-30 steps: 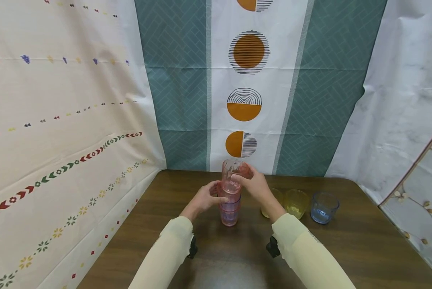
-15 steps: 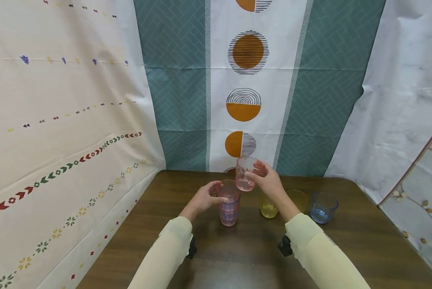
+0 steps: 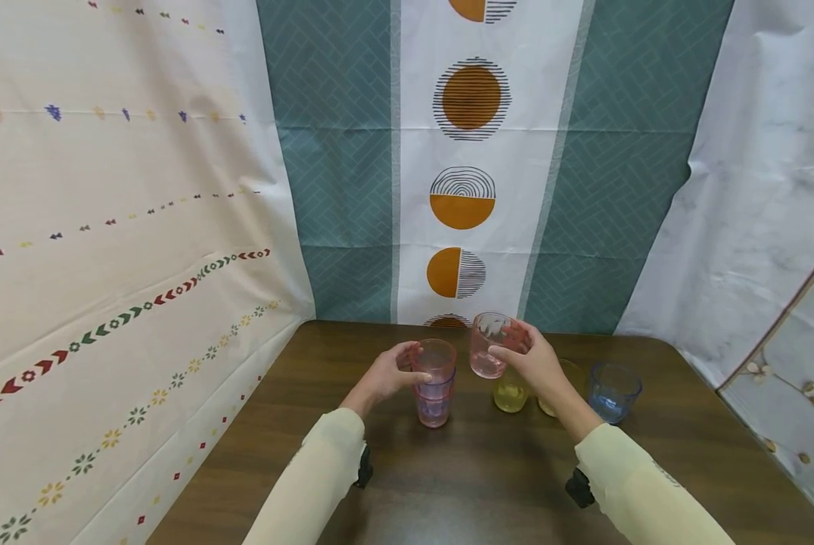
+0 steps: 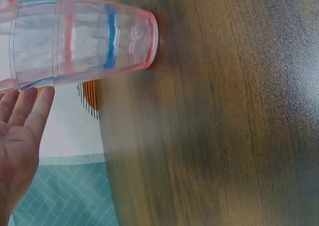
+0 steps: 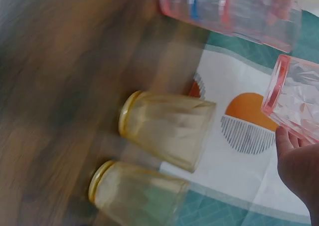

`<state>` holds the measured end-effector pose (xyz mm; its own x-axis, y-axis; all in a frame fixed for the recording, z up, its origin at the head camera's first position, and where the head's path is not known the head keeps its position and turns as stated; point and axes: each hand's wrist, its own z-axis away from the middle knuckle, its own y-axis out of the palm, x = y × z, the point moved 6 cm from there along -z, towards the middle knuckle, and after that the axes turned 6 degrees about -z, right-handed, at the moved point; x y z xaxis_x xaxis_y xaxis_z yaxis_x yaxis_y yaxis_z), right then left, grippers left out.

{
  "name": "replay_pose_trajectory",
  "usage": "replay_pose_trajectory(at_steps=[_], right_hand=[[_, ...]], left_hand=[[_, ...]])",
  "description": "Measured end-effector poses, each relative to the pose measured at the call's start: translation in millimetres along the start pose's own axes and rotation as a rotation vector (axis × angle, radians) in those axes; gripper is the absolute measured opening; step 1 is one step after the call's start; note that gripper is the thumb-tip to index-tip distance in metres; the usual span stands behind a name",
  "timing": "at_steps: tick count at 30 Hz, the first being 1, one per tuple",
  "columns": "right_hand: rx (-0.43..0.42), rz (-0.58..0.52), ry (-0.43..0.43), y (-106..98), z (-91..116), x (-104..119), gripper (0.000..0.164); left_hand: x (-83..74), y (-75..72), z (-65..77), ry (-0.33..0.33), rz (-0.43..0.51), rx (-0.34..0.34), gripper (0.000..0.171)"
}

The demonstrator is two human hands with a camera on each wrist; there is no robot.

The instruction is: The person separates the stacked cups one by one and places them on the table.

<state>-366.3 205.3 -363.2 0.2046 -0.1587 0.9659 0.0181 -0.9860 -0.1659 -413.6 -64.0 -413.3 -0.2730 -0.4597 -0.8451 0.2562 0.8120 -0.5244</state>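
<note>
Two pale sleeves reach in over the bare near part of a wooden bench. A person's left hand wraps a stack of glasses, pink and blue bands alternating, its fingers behind and its thumb across the near side; the stack stands upright with its base on the bench. Just to the right, clear of it, the right hand holds a pink glass in the air, thumb in front and fingers behind, mouth up and slightly tilted. A light, even grip should suit the slick wall, and the left hand would do best to steady the stack without squeezing it. The glass is best carried level, its base well above its neighbors, and set down softly on the bench. Just beyond the pink glass stand two yellow glasses, the right one partly hidden by the forearm, with a blue glass farther right. A patterned hanging cloth backs the scene.
</note>
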Motion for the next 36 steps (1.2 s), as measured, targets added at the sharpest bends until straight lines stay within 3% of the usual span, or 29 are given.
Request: replay_pose_trajectory(at_steps=[24,36], right_hand=[[0.033,0.096,0.053,-14,45,-60,0.083],[0.019,0.151,0.082,-22,53,-87,0.084]], left_hand=[[-2.1,0.4,1.4,0.011,0.015,-0.009,0.074],[-0.8,0.6,0.2,0.018,-0.007,-0.018,0.074]])
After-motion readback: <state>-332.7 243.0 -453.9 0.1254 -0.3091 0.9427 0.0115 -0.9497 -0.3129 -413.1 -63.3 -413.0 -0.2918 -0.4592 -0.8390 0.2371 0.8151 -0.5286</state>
